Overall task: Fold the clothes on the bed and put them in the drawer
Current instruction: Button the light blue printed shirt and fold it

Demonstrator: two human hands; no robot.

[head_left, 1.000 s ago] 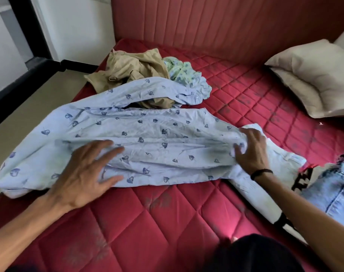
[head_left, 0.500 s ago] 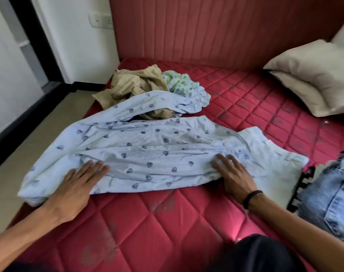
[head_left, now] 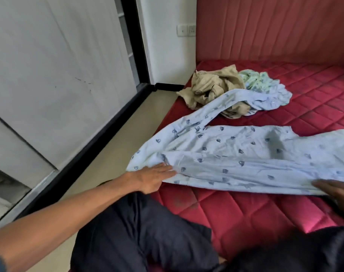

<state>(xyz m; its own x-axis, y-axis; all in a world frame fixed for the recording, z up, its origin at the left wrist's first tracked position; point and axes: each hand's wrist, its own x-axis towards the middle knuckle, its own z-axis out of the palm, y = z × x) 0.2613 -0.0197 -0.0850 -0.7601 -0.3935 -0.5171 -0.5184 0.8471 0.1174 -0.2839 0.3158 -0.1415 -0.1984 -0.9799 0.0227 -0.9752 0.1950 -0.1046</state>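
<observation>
- My left hand (head_left: 154, 176) lies flat, fingers straight, pressing the near-left end of the blue printed shirt (head_left: 236, 154) spread across the red bed (head_left: 216, 209).
- My right hand (head_left: 336, 191) rests flat on its near edge, partly out of view.
- Risk — the sleeve (head_left: 251, 101) overlaps the tan garment (head_left: 210, 85); folding could drag it along.
- The left end overhangs the bed and may slide off.

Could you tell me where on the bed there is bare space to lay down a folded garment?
Bare red quilted mattress lies between the headboard and the pale blue printed shirt, right of the crumpled beige garment; another strip runs along the near edge. The left edge is crowded with the clothes pile and left hand.
</observation>
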